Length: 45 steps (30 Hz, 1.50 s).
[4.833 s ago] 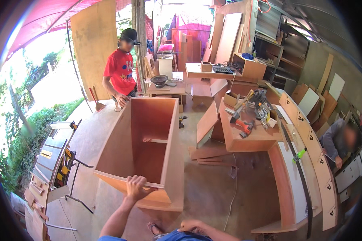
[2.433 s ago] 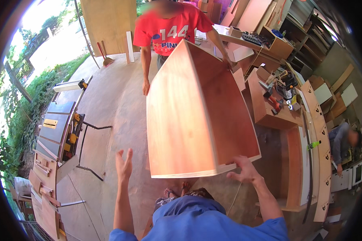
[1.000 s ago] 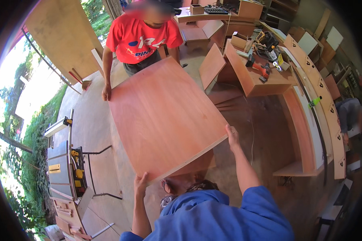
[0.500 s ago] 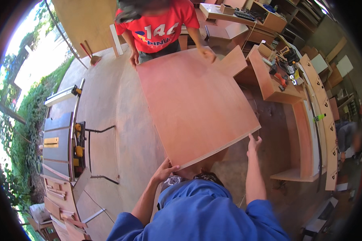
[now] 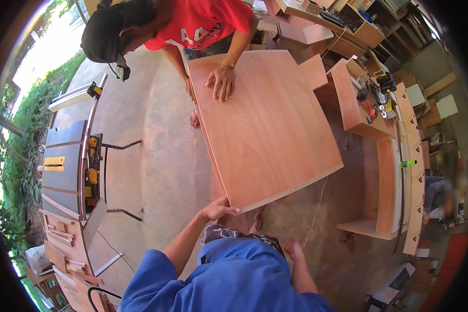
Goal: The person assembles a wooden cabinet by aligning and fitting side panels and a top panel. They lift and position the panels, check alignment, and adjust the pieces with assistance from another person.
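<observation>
A large reddish-brown plywood panel (image 5: 270, 130) lies in front of me, its pale near edge tilted up toward the right. My left hand (image 5: 217, 209) grips its near left corner, thumb over the edge. Along the left side a second wooden edge shows just beneath the panel. My right hand (image 5: 295, 248) hangs low by my right side, apart from the panel; its fingers are not clear. Across from me a person in a red shirt (image 5: 203, 26) leans over. One of that person's hands (image 5: 222, 83) rests flat on the panel, the other is at its left edge.
A table saw (image 5: 62, 161) stands at the left, with wood offcuts (image 5: 62, 234) on a surface nearer me. To the right is a wooden cabinet frame (image 5: 366, 125) with power tools (image 5: 369, 104) on it. A thin cord (image 5: 317, 208) trails over the floor.
My right hand has let go of the panel's near edge and dropped to my side. The other person has bent forward to the left and placed a hand on the panel's top.
</observation>
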Available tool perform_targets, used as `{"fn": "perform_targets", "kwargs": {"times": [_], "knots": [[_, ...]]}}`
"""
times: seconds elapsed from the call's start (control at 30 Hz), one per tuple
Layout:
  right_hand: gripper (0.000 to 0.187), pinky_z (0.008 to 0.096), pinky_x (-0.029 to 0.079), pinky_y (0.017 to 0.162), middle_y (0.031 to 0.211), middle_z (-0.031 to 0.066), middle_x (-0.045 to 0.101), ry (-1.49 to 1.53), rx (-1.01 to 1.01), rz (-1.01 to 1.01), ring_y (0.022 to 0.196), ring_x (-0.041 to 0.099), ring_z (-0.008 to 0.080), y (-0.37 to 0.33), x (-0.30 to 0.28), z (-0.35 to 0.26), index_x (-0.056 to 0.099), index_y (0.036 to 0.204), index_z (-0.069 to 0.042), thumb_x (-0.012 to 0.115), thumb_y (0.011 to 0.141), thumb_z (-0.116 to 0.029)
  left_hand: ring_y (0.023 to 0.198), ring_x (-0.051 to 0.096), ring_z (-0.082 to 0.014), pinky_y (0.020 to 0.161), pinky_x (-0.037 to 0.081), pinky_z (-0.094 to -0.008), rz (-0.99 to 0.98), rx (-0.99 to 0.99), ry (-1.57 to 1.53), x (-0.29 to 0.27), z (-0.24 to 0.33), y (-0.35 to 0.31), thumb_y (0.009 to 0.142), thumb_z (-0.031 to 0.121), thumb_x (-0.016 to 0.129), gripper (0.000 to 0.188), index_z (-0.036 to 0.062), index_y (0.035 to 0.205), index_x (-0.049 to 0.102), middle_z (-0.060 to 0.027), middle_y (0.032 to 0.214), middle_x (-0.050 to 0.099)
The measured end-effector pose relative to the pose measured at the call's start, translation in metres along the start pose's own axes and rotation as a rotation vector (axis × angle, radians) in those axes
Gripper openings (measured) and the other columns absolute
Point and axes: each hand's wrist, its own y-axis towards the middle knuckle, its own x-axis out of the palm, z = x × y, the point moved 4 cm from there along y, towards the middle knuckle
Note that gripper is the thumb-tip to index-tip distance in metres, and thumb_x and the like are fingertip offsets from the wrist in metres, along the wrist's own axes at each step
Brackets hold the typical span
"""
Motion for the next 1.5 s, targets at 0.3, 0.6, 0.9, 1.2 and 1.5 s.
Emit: {"fn": "perform_targets", "kwargs": {"times": [0.3,0.6,0.9,1.2,1.5], "knots": [[0.023,0.0348,0.049,0.05,0.086,0.0127,0.069,-0.05,-0.068,0.17,0.063,0.062,0.0221,0.009,-0.006,-0.006,0.065,0.118,-0.004,0.066,0.103,-0.021,0.141,0.055,-0.0218,0.119,0.043,-0.0387,0.152,0.176,-0.196,0.016,-0.011,-0.003,0.099,0.01,0.076,0.069,0.0003,0.158,0.044,-0.0103,0.153,0.06],[0.021,0.0336,0.055,0.065,0.102,0.0055,0.072,-0.07,-0.336,-0.156,0.088,0.071,0.0181,0.012,0.019,-0.114,0.066,0.121,-0.011,0.066,0.101,-0.018,0.148,0.052,-0.0244,0.126,0.036,-0.0396,0.395,0.374,-0.157,0.047,-0.009,-0.01,0.105,0.005,0.066,0.065,0.0018,0.163,0.036,-0.014,0.16,0.056],[0.017,0.0383,0.057,0.064,0.08,0.0137,0.076,-1.257,-0.722,-0.185,0.076,0.073,0.0218,0.111,-0.02,-0.021,0.08,0.079,-0.007,0.073,0.089,-0.018,0.15,0.047,-0.0261,0.127,0.034,-0.0398,0.852,0.417,0.457,0.079,-0.023,-0.012,0.116,0.017,0.048,0.052,0.0002,0.164,0.036,-0.0151,0.161,0.053],[0.024,0.0335,0.057,0.066,0.085,0.0111,0.076,-0.87,-0.614,-0.397,0.075,0.073,0.0185,0.05,0.03,-0.084,0.073,0.105,0.001,0.084,0.087,-0.011,0.144,0.053,-0.0468,0.122,0.039,-0.0458,1.339,0.405,0.523,0.11,-0.028,-0.005,0.117,0.031,0.041,0.052,0.0142,0.166,0.042,-0.0252,0.152,0.061],[0.025,0.0347,0.054,0.064,0.078,0.0058,0.07,-0.637,-0.226,-0.444,0.073,0.067,0.0171,0.079,-0.002,-0.039,0.073,0.096,-0.004,0.075,0.1,-0.029,0.128,0.065,-0.0387,0.113,0.045,-0.0448,1.631,0.161,0.747,0.13,-0.019,-0.025,0.103,0.035,0.071,0.042,0.0055,0.133,0.076,-0.0211,0.136,0.072]]}}
